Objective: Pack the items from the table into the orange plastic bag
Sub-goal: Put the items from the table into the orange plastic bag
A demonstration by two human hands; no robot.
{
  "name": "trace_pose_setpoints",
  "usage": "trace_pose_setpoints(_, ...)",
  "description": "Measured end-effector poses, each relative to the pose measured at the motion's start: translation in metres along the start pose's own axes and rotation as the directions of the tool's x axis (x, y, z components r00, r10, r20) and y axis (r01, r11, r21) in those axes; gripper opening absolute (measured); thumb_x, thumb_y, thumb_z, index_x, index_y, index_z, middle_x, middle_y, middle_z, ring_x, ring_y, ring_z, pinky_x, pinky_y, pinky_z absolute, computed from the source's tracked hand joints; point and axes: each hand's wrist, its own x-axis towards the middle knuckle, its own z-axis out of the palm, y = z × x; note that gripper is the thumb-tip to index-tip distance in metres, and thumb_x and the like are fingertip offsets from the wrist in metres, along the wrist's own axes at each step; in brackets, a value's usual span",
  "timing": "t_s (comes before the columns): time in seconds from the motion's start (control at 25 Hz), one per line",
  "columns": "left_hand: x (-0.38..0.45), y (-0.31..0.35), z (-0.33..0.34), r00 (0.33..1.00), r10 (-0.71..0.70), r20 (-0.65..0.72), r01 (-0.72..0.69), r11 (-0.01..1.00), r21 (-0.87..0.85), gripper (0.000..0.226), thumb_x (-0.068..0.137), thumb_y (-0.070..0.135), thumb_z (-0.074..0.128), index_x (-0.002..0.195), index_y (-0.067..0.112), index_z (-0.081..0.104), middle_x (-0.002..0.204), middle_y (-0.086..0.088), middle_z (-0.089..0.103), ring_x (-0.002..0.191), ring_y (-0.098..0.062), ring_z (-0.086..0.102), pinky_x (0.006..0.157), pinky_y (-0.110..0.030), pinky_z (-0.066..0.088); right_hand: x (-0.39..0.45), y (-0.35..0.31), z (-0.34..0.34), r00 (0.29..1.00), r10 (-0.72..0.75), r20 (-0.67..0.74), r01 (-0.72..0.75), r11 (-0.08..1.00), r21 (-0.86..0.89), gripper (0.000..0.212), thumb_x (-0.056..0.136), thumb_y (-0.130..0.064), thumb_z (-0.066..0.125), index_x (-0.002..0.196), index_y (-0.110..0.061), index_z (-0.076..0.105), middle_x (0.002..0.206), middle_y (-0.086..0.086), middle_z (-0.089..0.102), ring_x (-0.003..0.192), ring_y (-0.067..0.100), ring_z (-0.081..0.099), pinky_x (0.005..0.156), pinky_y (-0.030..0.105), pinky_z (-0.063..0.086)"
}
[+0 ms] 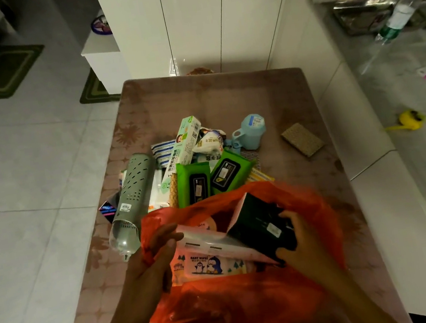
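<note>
Orange bag (255,307) sits open at near edge of table (265,92). Left hand (154,256) pinches bag rim, fingers closed on plastic, holding mouth open. Right hand (297,234) grips black packet (260,226), tilted, partly inside bag mouth. Pink wipes pack (210,264) lies inside bag beneath it. Beyond bag, pile on table: two green wipes packs (195,183), grey perforated tube (133,192), blue cup (248,131), long white box (182,146). Sponge (302,139) lies apart, right of pile.

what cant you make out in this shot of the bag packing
Head view only:
- Bottom of the orange plastic bag: hidden by its own film and the pink baby-wipes pack.
- Items under the two green wipes packs: covered by the pile.
- Black packet in the right hand: label blurred.
</note>
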Motion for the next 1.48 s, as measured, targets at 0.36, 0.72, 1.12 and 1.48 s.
trace_pose_setpoints(0.36, 0.001, -0.008, 0.003, 0.997, 0.072, -0.017, -0.071, 0.995, 0.073, 0.022, 0.097, 0.02, 0.053, 0.112, 0.025, 0.069, 0.066, 0.001, 0.072, 0.047, -0.025, 0.046, 0.042, -0.023, 0.044, 0.005, -0.019, 0.008, 0.993, 0.083, 0.084, -0.016, 0.802, -0.598, 0.073, 0.082, -0.047, 0.052, 0.148, -0.025, 0.03, 0.154, -0.002, 0.032, 0.132, 0.027, 0.035, 0.101, 0.04, 0.041)
trace_pose_setpoints(0.72, 0.002, -0.013, -0.01, 1.0, 0.006, -0.027, -0.005, 1.0, 0.007, 0.022, 0.095, 0.026, 0.054, 0.11, 0.025, 0.07, 0.086, -0.01, 0.077, 0.05, -0.024, 0.062, 0.047, -0.024, 0.051, 0.068, -0.145, 0.039, 0.894, -0.447, 0.04, 0.444, 0.869, -0.22, 0.041, 0.093, -0.032, 0.049, 0.133, -0.026, 0.045, 0.131, -0.002, 0.056, 0.116, 0.017, 0.051, 0.088, 0.032, 0.045)
trace_pose_setpoints(1.12, -0.001, -0.01, -0.05, 1.0, -0.014, -0.01, 0.014, 1.0, -0.025, 0.018, 0.095, 0.032, 0.055, 0.096, 0.036, 0.073, 0.056, 0.0, 0.068, 0.04, -0.004, 0.053, 0.04, -0.018, 0.043, 0.186, -0.164, 0.118, 0.904, -0.138, 0.405, 0.41, 0.549, -0.728, 0.094, 0.079, -0.009, 0.068, 0.152, -0.031, 0.014, 0.15, 0.01, 0.033, 0.107, 0.035, 0.058, 0.076, 0.044, 0.052)
trace_pose_setpoints(1.48, -0.016, -0.001, -0.049, 0.999, -0.01, -0.049, 0.009, 1.0, -0.023, 0.027, 0.079, 0.048, 0.056, 0.091, 0.03, 0.073, 0.042, 0.003, 0.047, 0.04, -0.01, 0.045, 0.039, -0.019, 0.04, 0.103, -0.168, 0.041, 0.878, -0.464, 0.12, 0.457, 0.733, -0.504, 0.012, 0.091, -0.023, 0.062, 0.083, -0.013, 0.062, 0.081, 0.005, 0.065, 0.075, 0.022, 0.06, 0.062, 0.035, 0.044)
